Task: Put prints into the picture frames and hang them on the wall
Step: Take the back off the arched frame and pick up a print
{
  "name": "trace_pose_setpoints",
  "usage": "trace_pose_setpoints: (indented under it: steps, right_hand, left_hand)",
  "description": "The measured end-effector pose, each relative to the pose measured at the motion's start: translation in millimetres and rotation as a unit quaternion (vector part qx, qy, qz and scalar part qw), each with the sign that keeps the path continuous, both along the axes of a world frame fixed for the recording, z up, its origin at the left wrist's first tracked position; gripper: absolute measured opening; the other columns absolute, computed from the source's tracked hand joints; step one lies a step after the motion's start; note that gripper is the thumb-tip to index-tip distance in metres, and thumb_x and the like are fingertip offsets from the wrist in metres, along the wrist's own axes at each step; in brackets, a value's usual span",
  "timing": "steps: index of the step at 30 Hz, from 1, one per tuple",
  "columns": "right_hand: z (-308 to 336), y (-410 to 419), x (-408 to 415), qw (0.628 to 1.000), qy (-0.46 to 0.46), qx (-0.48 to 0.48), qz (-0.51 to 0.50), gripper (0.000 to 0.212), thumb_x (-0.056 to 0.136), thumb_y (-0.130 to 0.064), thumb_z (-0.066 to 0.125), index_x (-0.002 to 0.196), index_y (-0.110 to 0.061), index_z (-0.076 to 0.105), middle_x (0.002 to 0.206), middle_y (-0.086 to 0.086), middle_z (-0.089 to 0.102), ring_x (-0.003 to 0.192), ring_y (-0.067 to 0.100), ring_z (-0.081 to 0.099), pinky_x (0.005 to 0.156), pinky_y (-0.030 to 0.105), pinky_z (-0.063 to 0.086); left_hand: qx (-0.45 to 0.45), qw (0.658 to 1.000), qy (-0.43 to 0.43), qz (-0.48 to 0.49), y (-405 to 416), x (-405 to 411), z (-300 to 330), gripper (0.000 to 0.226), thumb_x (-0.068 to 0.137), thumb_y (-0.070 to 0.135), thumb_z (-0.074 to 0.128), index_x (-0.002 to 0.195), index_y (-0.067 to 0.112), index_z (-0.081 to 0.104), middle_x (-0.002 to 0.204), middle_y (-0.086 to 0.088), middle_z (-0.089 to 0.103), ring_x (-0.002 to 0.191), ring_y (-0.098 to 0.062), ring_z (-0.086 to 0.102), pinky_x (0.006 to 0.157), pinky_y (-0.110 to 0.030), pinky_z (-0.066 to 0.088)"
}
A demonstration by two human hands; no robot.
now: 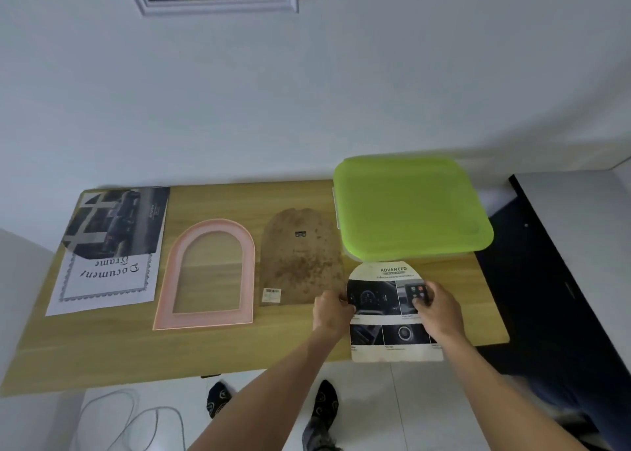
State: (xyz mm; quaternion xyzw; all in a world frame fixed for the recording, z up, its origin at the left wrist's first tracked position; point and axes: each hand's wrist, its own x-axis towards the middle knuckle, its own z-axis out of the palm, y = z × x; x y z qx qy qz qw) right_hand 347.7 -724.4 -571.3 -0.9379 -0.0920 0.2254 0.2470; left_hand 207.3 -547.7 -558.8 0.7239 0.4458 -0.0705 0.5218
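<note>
**Both hands on the arched print**

We see a wooden table against a white wall, viewed from above. Both hands hold an arch-topped print at the table's near right edge, its lower part overhanging the edge. The print shows car-interior photos under the word "ADVANCED".

The left hand grips the print's left edge, fingers curled onto the paper. The right hand pinches the right side, its fingertips lying on the upper right photo. Both forearms reach in from the bottom of the view.

Just left of the print lies a brown arched backing board, flat, with a small hanger near its top and a barcode sticker at its lower left corner. The left hand is just beside the board's lower right corner; we cannot tell whether they touch. Left of the board lies a pink arched frame, flat, the tabletop showing through its opening.

At the far left lies a white sheet reading "Document Frame", with a dark car print overlapping its far end.

Beyond the arched print sits a box with a green lid. A white frame hangs on the wall above. Below the table we see two dark socks and a cable on the floor.
</note>
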Motion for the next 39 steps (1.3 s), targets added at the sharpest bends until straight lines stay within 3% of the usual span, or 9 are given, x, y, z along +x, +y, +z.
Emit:
trace_pose_setpoints:
  steps: [4,6,8,10,13,19,26,32,39]
  right_hand:
    - [-2.1,-4.4,3.3,0.996,-0.035,-0.072,0.043,0.056,0.092,-0.03,0.066,0.143,-0.024,0.043,0.133,0.008,0.046,0.12,0.027,0.054,0.094,0.042,0.053]
    - [-1.3,-6.3,-3.3,0.984,-0.103,-0.103,0.105,0.059,0.09,-0.032,0.067,0.143,-0.019,0.044,0.138,0.01,0.044,0.125,0.028,0.049,0.096,0.042,0.05]
    - [-7.1,-8.7,-10.1,0.965,-0.147,-0.107,0.189,0.055,0.088,-0.03,0.069,0.139,-0.016,0.051,0.138,0.013,0.048,0.124,0.032,0.052,0.094,0.043,0.051]
    - [-16.1,-10.8,-13.1,0.958,-0.146,-0.106,0.223,0.052,0.087,-0.027,0.07,0.136,-0.014,0.056,0.137,0.015,0.052,0.122,0.035,0.054,0.09,0.045,0.053]
    - [-17.8,-8.6,-15.2,0.957,-0.148,-0.104,0.225,0.051,0.089,-0.029,0.068,0.136,-0.016,0.057,0.14,0.016,0.05,0.127,0.034,0.051,0.093,0.046,0.051]
    - [-15.6,-8.2,-13.6,0.952,-0.168,-0.101,0.235,0.05,0.087,-0.029,0.069,0.133,-0.015,0.058,0.137,0.015,0.052,0.125,0.034,0.052,0.093,0.045,0.052]
    - [-8.2,17.5,-17.9,0.924,-0.245,-0.051,0.29,0.04,0.081,-0.022,0.075,0.117,-0.006,0.067,0.118,0.013,0.065,0.106,0.032,0.065,0.085,0.044,0.055]
    - [7.8,93.8,-49.6,0.911,-0.234,0.009,0.339,0.038,0.087,-0.03,0.07,0.12,-0.011,0.066,0.118,0.007,0.065,0.105,0.025,0.065,0.085,0.041,0.056]
    - [29.8,217.5,-109.8,0.908,-0.204,0.06,0.361,0.036,0.09,-0.033,0.067,0.122,-0.016,0.063,0.117,0.003,0.064,0.102,0.025,0.064,0.079,0.038,0.056]
  left_hand:
    - [0.136,0.986,0.023,-0.092,-13.7,3.8,-1.7,0.022,0.084,0.008,0.057,0.106,0.007,0.061,0.101,-0.006,0.062,0.087,-0.029,0.062,0.063,-0.037,0.049]
    - [0.246,0.952,0.021,-0.183,-20.1,0.1,-9.1,0.041,0.086,0.011,0.06,0.126,0.011,0.05,0.12,-0.005,0.052,0.106,-0.028,0.055,0.071,-0.036,0.049]
    - [0.313,0.908,-0.031,-0.276,-23.0,-5.0,-17.4,0.059,0.078,0.021,0.073,0.132,0.011,0.051,0.127,-0.005,0.052,0.114,-0.026,0.052,0.081,-0.037,0.055]
    - [0.355,0.866,-0.058,-0.346,-24.8,-7.6,-33.5,0.065,0.068,0.033,0.081,0.126,0.01,0.06,0.129,-0.008,0.057,0.116,-0.028,0.057,0.091,-0.037,0.055]
    - [0.317,0.867,-0.038,-0.382,-27.1,-9.9,-42.4,0.064,0.082,0.031,0.069,0.137,0.005,0.051,0.149,-0.013,0.041,0.136,-0.031,0.039,0.109,-0.041,0.039]
    - [0.315,0.868,-0.046,-0.381,-26.2,-8.5,-34.4,0.061,0.089,0.028,0.062,0.142,0.005,0.043,0.155,-0.012,0.029,0.143,-0.03,0.027,0.114,-0.041,0.031]
    - [0.371,0.866,-0.135,-0.305,5.7,-23.1,-24.5,0.039,0.085,0.034,0.063,0.115,0.008,0.062,0.121,-0.008,0.062,0.111,-0.026,0.059,0.089,-0.036,0.053]
    - [0.392,0.885,-0.097,-0.233,80.1,-59.7,-1.6,0.038,0.078,0.028,0.068,0.11,0.009,0.065,0.111,-0.007,0.065,0.102,-0.028,0.064,0.08,-0.036,0.057]
    - [0.396,0.904,-0.059,-0.148,191.2,-137.7,9.9,0.035,0.086,0.027,0.066,0.114,0.005,0.064,0.12,-0.01,0.063,0.112,-0.03,0.058,0.088,-0.045,0.053]
